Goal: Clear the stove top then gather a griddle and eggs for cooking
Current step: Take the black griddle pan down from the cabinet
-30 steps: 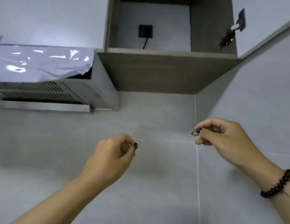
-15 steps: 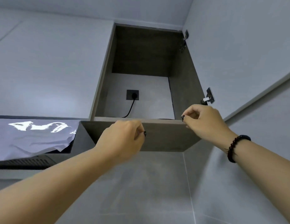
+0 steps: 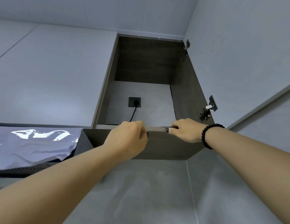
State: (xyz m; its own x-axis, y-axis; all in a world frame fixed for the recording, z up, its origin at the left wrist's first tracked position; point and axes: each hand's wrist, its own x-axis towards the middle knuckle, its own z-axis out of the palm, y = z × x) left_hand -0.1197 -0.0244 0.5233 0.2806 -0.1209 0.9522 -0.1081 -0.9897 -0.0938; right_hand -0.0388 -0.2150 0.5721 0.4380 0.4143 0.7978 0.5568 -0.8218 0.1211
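I look up into an open wall cabinet with a dark wood inside. A thin dark flat thing shows as a sliver on the cabinet floor at its front lip; I cannot tell what it is. My right hand, with a bead bracelet on its wrist, hooks its fingers over the lip onto that sliver, thumb on the front edge. Just to the left, my left hand is raised to the same lip with fingers curled; what they touch is hidden. No stove, griddle or eggs show plainly.
A black socket with a plugged cable sits on the cabinet's back wall. The open door hangs at the right on two hinges. A range hood covered in shiny film juts out at the left. Grey tiled wall lies below.
My view tilted up from the wall to the cabinet. Both hands rose from in front of the tiles to the cabinet's bottom lip, and the right fingers went over the edge.
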